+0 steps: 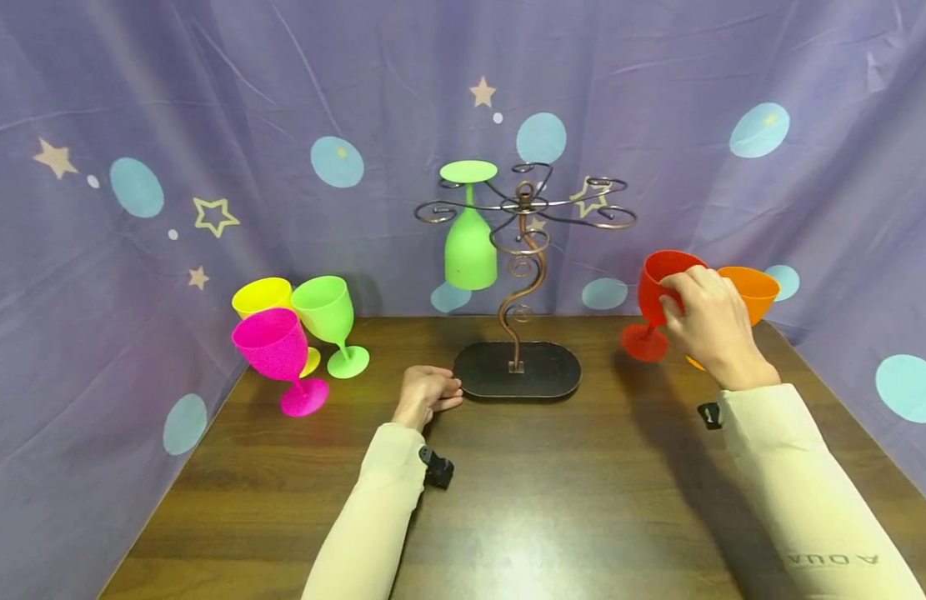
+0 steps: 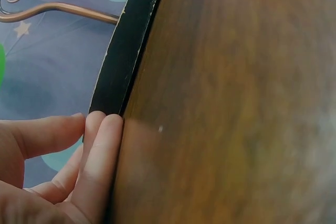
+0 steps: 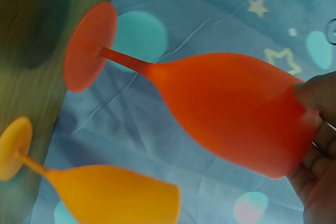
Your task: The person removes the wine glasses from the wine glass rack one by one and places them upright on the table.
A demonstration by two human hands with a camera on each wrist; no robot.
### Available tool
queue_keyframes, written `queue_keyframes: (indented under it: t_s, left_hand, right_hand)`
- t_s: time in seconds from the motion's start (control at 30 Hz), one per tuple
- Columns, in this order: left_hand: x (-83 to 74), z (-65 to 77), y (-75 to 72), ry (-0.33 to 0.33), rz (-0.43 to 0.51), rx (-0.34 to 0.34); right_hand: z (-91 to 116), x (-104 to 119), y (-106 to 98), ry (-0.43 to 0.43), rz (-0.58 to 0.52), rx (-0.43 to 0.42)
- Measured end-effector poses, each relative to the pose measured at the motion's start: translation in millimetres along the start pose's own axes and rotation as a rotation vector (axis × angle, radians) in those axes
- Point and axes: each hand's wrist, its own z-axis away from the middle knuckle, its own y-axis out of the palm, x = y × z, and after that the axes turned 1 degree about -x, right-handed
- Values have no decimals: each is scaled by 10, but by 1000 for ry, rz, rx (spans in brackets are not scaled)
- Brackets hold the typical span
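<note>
My right hand (image 1: 708, 321) grips the red goblet (image 3: 226, 108) by its bowl near the rim, thumb on one side and fingers on the other. The goblet is upright, its foot (image 1: 645, 343) close over the tabletop at the right. Just behind it stands an orange goblet (image 1: 749, 290), partly covered by the hand. At the metal glass rack (image 1: 524, 287), my left hand (image 1: 425, 392) pinches the left end of the oval black base (image 2: 118, 66) with thumb and fingertips. A green goblet (image 1: 470, 250) hangs upside down from the rack's left side by its foot.
Yellow (image 1: 262, 293), magenta (image 1: 271, 343) and green (image 1: 326, 307) goblets stand upright close together on the left of the wooden table (image 1: 523, 500). The rack's curled wire arms (image 1: 608, 218) spread out at its top. A patterned curtain (image 1: 402, 75) hangs behind.
</note>
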Motion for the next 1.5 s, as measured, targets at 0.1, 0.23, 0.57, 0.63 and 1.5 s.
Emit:
queue_keyframes:
  t_s: [0.1, 0.23, 0.57, 0.63, 1.5]
  left_hand:
    - [-4, -7, -14, -11, -2, 9]
    - [-10, -10, -25, -18, -14, 13]
    - [-11, -3, -17, -10, -34, 22]
    - [-11, -1, -9, -10, -34, 28]
    - [-3, -23, -40, -23, -50, 16]
  right_hand:
    - [-8, -81, 30, 21, 15, 34]
    - [7, -150, 63, 51, 34, 86]
    - [43, -283, 138, 83, 41, 163]
    - [55, -310, 141, 89, 46, 178]
    - [82, -372, 151, 163, 52, 241]
